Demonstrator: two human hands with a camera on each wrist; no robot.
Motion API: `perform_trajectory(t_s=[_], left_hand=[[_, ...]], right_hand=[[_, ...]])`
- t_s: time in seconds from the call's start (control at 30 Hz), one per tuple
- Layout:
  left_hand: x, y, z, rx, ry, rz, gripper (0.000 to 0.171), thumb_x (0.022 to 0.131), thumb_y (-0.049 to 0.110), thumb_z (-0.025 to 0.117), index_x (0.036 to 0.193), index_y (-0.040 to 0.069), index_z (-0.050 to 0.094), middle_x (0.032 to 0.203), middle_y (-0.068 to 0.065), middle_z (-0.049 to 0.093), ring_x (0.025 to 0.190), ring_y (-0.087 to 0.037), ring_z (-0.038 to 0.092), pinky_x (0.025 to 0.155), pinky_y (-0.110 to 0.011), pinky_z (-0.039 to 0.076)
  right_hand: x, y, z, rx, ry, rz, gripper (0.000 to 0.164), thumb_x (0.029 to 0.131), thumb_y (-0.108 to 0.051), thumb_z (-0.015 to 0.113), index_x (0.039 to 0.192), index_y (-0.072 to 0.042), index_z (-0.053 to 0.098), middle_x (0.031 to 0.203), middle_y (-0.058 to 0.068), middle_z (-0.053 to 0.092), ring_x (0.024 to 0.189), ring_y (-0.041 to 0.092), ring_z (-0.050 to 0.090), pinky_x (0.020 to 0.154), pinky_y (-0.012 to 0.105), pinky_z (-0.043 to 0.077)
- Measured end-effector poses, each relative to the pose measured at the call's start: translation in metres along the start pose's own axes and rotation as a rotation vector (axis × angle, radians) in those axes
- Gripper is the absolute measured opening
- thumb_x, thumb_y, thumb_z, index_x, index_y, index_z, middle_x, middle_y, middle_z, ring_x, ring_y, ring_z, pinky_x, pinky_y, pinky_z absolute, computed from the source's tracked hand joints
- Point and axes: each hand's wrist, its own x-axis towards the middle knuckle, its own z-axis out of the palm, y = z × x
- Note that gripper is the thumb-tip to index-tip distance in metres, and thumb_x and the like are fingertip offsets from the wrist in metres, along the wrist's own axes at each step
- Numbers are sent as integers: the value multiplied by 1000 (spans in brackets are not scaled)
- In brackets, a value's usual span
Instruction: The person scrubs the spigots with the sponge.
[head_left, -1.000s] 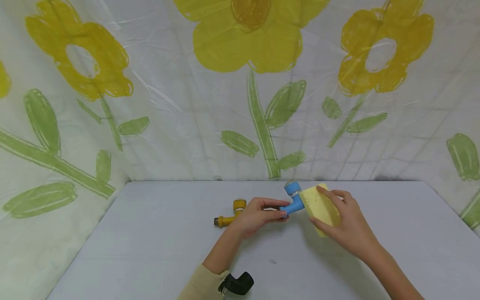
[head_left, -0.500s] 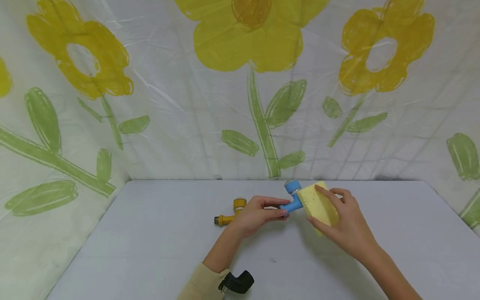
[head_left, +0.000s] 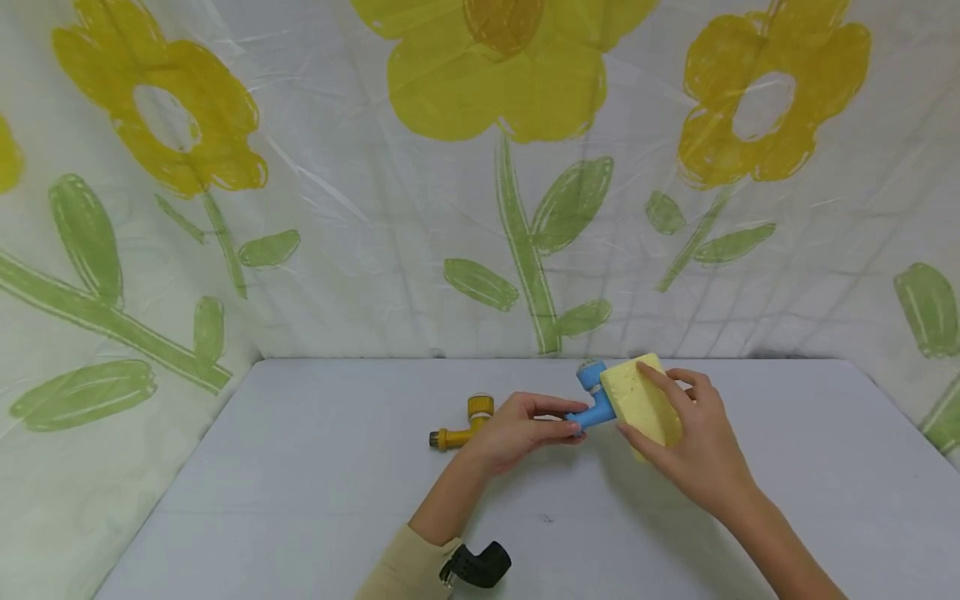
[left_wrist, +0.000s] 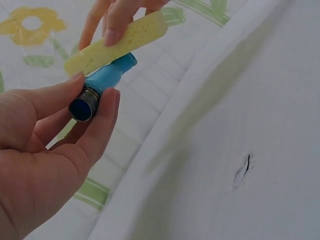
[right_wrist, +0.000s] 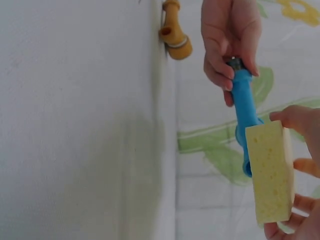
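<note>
A blue tap [head_left: 597, 410] is held above the table, its round knob up in the head view. My left hand [head_left: 521, 433] pinches it by the threaded inlet end, thumb and fingers on either side, as the left wrist view shows. In my right hand [head_left: 693, 442] is a yellow sponge [right_wrist: 270, 172], gripped by its edges between thumb and fingers. The sponge's broad face lies against the side of the blue tap [right_wrist: 245, 105] and covers part of it in the head view. Behind the left hand a yellow tap [head_left: 459, 435] rests on the table, partly hidden by that hand.
The white table [head_left: 300, 500] has a small dark mark near its middle. A wall sheet [head_left: 360, 250] printed with yellow flowers stands along its back edge. A black curved piece [head_left: 480, 565] is fastened at the left sleeve's cuff.
Both hands have shifted slightly to the right with the blue tap. The sponge has slid a little along the tap and now sits higher on it. The yellow tap stays in place.
</note>
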Motion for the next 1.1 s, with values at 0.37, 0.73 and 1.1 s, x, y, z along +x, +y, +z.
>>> perform_trajectory(t_s=[0.37,0.73,1.1], left_hand=[[-2,2,2,44,-56,-7,34,102,-6,63,135,-13,64,127,-24,69,94,-10,74,105,-48,57],[-2,3,4,49,-55,-10,34,102,-6,64,135,-12,64,122,-22,71,93,-10,74,107,-52,55],[-3,8,0,49,23,9,33,102,-3,66,133,-11,66,119,-28,74,89,-8,75,108,-55,54]], right_hand=[[-1,-2,1,27,1,-2,78,72,-15,97,143,-10,64,128,24,55,97,36,56,71,40,51],[0,0,-4,35,-2,24,78,72,-14,97,143,-11,64,130,23,54,100,36,55,69,34,51],[0,-4,-3,-18,-3,-21,76,70,-17,96,139,-13,66,128,22,57,96,36,57,66,40,52]])
